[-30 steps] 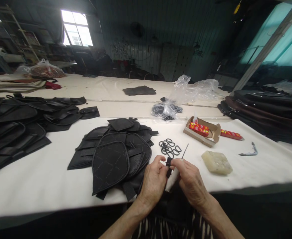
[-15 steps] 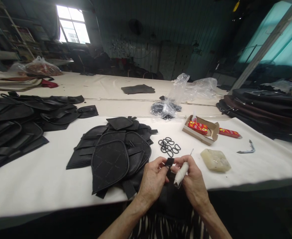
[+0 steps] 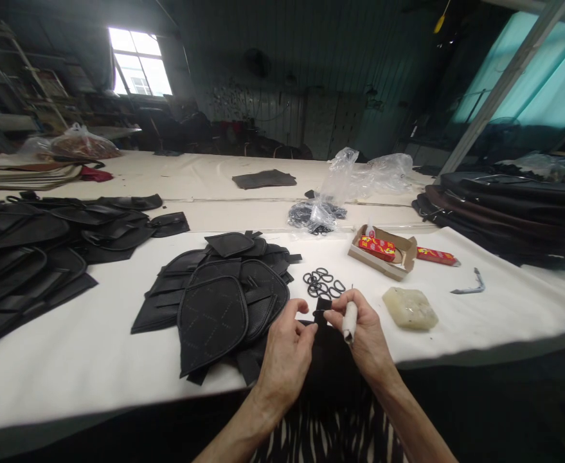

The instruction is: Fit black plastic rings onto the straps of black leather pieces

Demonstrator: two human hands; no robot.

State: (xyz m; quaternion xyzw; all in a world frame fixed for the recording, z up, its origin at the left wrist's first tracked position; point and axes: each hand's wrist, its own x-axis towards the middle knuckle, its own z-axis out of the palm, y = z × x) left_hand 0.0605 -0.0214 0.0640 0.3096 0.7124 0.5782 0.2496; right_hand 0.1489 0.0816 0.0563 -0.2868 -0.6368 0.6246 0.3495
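Note:
My right hand (image 3: 366,331) is closed round an awl (image 3: 350,321) with a white-wrapped handle, its thin tip pointing up. The same hand's thumb and index finger pinch a short black strap tab (image 3: 322,310). The tab stands up from a black leather piece (image 3: 333,363) at the table's front edge. At the left edge of that piece is my left hand (image 3: 289,347), thumb and index finger apart with a gap between them. Black D-rings (image 3: 321,283) lie loose just beyond my fingers. To my left is a pile of black leather pieces (image 3: 212,312).
A block of yellowish wax (image 3: 410,308) and a bent metal tool (image 3: 470,283) lie right. Behind them stands a cardboard box (image 3: 398,269) with red packets (image 3: 377,248). Stacked dark leather goods (image 3: 513,206) are far right, more black pieces (image 3: 17,257) far left, plastic bags (image 3: 318,212) behind.
My left hand has let go of the tab and shifted slightly left and down, its fingers parting. My right hand has tilted the awl more upright. The view has tilted slightly upward.

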